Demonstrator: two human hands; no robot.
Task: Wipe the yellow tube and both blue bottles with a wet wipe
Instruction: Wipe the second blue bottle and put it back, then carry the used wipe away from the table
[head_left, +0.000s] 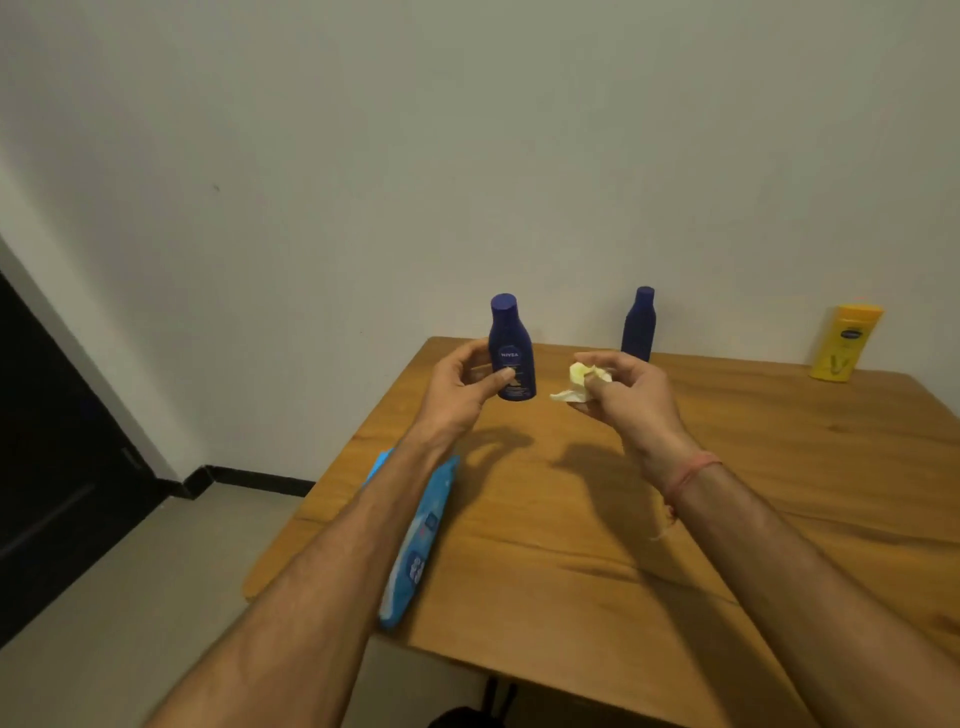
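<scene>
My left hand (462, 382) holds a dark blue bottle (510, 340) upright above the far left part of the wooden table (675, 519), thumb across its label. My right hand (628, 395) is closed on a crumpled white wet wipe (582, 382), a short gap to the right of that bottle and not touching it. A second dark blue bottle (640, 325) stands at the table's back edge by the wall. The yellow tube (844, 343) stands on its cap at the far right, also against the wall.
A light blue pack of wipes (421, 540) lies along the table's left edge, partly under my left forearm. The table's near and left edges drop to a grey floor. A dark door (57, 467) is at the left.
</scene>
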